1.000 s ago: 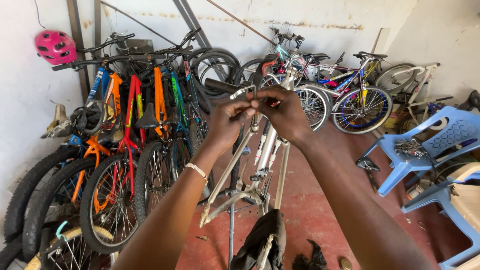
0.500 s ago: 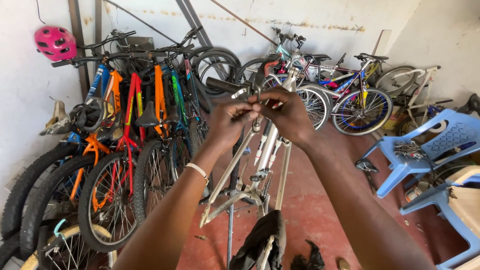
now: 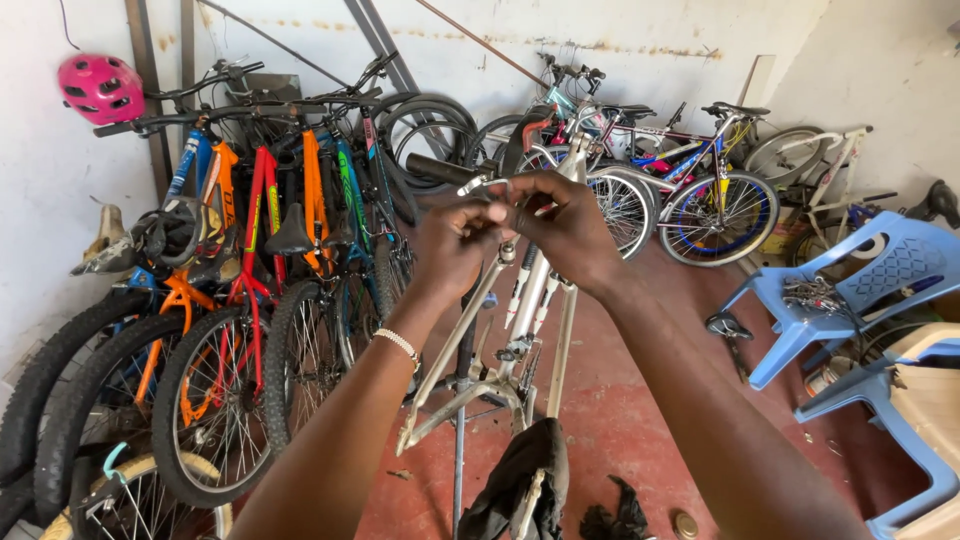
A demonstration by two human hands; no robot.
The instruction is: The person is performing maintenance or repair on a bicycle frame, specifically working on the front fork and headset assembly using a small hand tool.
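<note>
A pink helmet is seen far left of the fingers, above a row of bikes. More bikes are leaned against the wall beyond the fingers. Blue chairs are placed right, a black rag below.

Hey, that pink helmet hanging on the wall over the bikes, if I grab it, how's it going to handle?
The pink helmet will probably feel light for its bulk; its shell looks thin and vented. The rounded, glossy dome may be slippery, so gripping the rim seems safer. It appears to hang by the handlebar of the parked bikes, so it may swing or snag as you lift.
</note>
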